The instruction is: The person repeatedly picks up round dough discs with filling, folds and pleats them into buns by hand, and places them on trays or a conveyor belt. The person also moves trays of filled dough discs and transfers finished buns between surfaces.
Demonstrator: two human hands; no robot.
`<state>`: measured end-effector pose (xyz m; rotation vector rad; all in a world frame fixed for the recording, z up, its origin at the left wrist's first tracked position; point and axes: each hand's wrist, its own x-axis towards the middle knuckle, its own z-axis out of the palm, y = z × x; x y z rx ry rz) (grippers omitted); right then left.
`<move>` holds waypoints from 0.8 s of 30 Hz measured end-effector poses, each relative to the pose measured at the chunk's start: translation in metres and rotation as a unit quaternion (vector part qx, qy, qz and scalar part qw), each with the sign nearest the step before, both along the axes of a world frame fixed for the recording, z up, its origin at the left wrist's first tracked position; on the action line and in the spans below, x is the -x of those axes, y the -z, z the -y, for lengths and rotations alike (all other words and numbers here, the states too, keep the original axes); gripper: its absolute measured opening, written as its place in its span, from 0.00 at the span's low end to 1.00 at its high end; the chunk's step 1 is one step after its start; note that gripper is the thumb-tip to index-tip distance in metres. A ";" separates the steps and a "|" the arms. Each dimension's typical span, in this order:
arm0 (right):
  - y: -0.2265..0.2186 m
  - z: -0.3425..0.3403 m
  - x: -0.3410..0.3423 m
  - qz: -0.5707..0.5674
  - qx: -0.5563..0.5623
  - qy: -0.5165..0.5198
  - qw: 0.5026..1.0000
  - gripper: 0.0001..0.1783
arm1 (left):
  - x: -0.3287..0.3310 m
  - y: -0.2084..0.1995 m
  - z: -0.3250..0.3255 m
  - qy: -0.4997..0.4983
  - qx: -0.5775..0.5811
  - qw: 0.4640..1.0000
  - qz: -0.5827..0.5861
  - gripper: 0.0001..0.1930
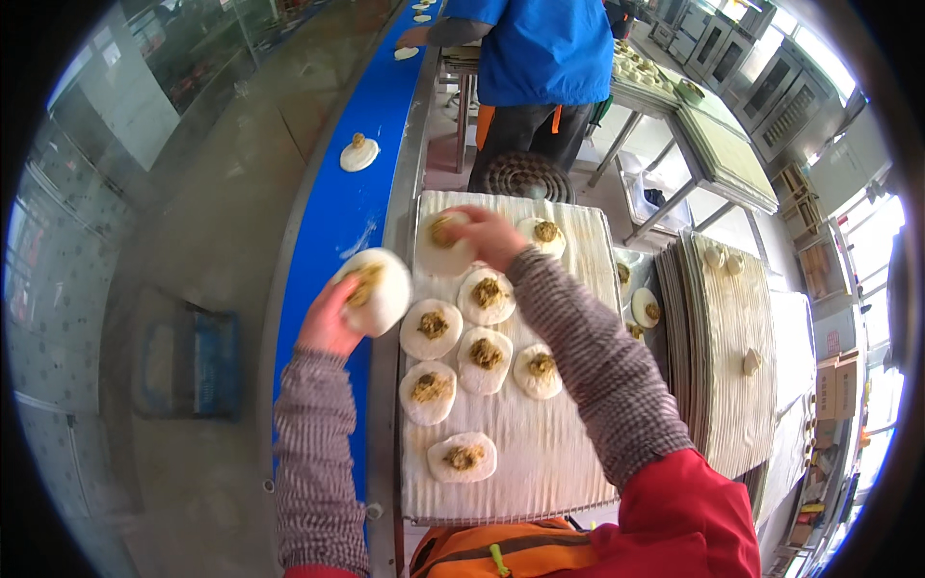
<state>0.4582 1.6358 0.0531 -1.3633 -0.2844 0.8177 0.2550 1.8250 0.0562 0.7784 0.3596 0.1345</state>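
Note:
My left hand (332,318) is closed round the edge of a white dough round (383,294) with brownish filling on it, held up over the belt's edge. At the far left of the cloth-covered board (540,453), my right hand (489,239) has its fingers on another dough round (445,258) topped with filling; motion blurs it, and whether it rests on the cloth is unclear. Several filled rounds lie on the board below, among them one in the middle (486,360) and one near the front (462,458). A further round (544,237) sits at the far side.
Left of the board runs a blue conveyor belt (332,207) with a filled round (358,152) farther along. A co-worker in blue (544,58) stands beyond the board, next to a round stool (528,177). Stacked boards (737,385) stand at my right, with a dough-laden table behind.

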 end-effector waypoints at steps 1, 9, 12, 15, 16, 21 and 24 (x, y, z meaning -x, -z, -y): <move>-0.005 0.020 -0.027 0.042 0.034 0.008 0.999 0.21 | -0.032 0.007 0.009 0.043 -0.010 0.999 0.019 0.17; 0.024 0.061 -0.128 -0.112 -0.065 0.055 0.990 0.17 | -0.126 0.083 0.046 0.168 -0.705 0.671 -0.157 0.26; 0.031 0.046 -0.135 0.064 0.212 -0.037 0.975 0.16 | -0.117 0.080 0.023 0.077 -0.679 0.709 -0.177 0.28; 0.024 0.046 -0.131 0.467 0.413 -0.070 0.779 0.19 | -0.120 0.070 -0.029 -0.048 -0.558 0.792 -0.243 0.29; 0.020 0.049 -0.126 0.574 0.422 -0.061 0.699 0.20 | -0.122 0.071 -0.048 -0.098 -0.585 0.758 -0.270 0.28; -0.007 0.135 -0.082 0.428 0.147 0.021 0.891 0.13 | -0.145 0.113 -0.119 -0.195 -0.689 0.633 -0.294 0.23; -0.011 0.203 -0.048 0.389 0.253 0.083 0.882 0.07 | -0.134 0.133 -0.131 -0.137 -0.704 0.625 -0.307 0.21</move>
